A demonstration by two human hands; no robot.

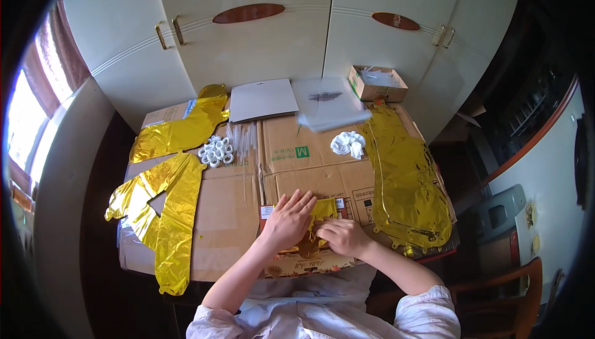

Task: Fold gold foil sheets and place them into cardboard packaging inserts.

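At the near edge of the cardboard-covered table, a small folded gold foil balloon (325,207) lies on printed card packaging (304,266). My left hand (289,220) rests flat along the left side of the foil, fingers stretched out. Curled over the foil's right part, my right hand (342,235) presses its closed fingers against it, and the fingertips are partly hidden. Flat gold foil balloons spread on either side: a four-shaped one (176,215) at left, a bent one (180,129) behind it, and a long pile (406,181) at right.
White rings (216,151) lie beside clear straws (243,139). Crumpled white material (348,144) sits right of centre. Farther back are a grey-white sheet (263,99), a clear plastic bag (328,100) and a small box (378,83). A wooden chair (527,292) stands at right.
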